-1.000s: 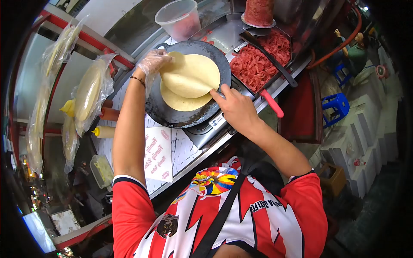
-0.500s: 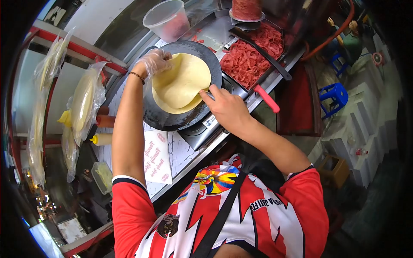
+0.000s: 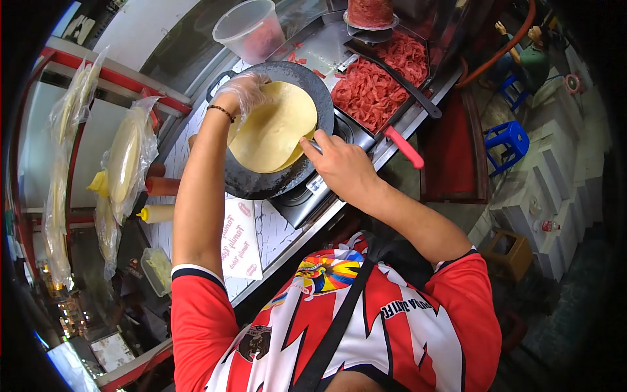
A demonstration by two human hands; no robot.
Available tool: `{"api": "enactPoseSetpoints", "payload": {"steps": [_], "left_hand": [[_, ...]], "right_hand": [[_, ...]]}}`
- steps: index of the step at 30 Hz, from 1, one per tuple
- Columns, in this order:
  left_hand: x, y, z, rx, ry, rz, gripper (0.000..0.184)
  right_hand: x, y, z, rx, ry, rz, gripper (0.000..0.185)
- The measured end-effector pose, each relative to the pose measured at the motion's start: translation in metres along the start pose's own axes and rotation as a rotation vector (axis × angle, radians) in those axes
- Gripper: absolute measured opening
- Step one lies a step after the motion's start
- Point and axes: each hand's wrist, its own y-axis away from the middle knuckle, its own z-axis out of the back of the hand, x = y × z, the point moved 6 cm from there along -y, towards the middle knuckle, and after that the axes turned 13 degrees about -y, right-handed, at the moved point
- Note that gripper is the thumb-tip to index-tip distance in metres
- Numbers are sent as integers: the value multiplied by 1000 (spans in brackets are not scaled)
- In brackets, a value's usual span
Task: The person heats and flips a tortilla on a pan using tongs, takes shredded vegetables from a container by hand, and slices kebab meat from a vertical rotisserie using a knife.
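Note:
A round pale-yellow flatbread [image 3: 271, 134] lies on the black griddle pan [image 3: 258, 186], with another layer's edge showing beneath it at the lower right. My left hand [image 3: 245, 95], in a clear plastic glove, has its fingers closed at the flatbread's upper left edge; the fingertips are partly hidden. At the opposite edge, my bare right hand [image 3: 343, 163] grips a metal tool [image 3: 317, 146], mostly covered by the fingers, so its kind cannot be made out. The right index finger points at the flatbread's rim.
Right of the pan, a metal tray holds shredded reddish meat [image 3: 385, 81], with a long black-handled tool [image 3: 398, 78] across it and a red handle [image 3: 403, 147] at its edge. Behind stands a clear plastic tub [image 3: 251, 32]. A printed paper wrapper [image 3: 240, 245] and squeeze bottle [image 3: 157, 213] lie nearer.
My left hand has shifted slightly right over the flatbread's edge, and that raised edge now sits lower. My right hand stays almost where it was.

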Motion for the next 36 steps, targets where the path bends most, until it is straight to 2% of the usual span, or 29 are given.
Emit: {"api": "enactPoseSetpoints", "payload": {"steps": [4,7,10,13,16,19,22,25,28,31,33,35,36], "left_hand": [[4,-4,-6,23,112,-14,30],[-2,-3,-2,103,71,37,26],[-13,2,2,-40,187,-32,25],[-20,5,8,163,11,23,29],[-11,6,2,200,21,30,28],[-35,16,13,41,110,-64,29],[-29,3,5,-4,8,-103,33],[-28,3,5,239,-141,-16,43],[-42,18,11,93,21,-112,37],[-26,18,8,-111,-270,-241,32],[-3,42,18,-128,-251,-222,28],[7,96,44,-386,-307,-473,23],[10,114,65,-252,-4,-295,19]], "right_hand": [[-1,1,-1,-6,8,10,38],[0,1,0,-10,7,19,37],[0,1,0,-1,9,15,37],[0,2,1,-3,5,13,37],[1,3,2,-17,1,13,36],[2,3,1,-13,9,17,36],[2,3,1,-12,22,21,36],[1,4,0,-17,32,21,36],[2,4,0,-12,37,23,36],[4,6,2,-13,38,25,38],[4,10,10,-2,49,31,40],[2,18,23,-21,19,0,43],[-1,24,30,-31,5,-13,45]]}}
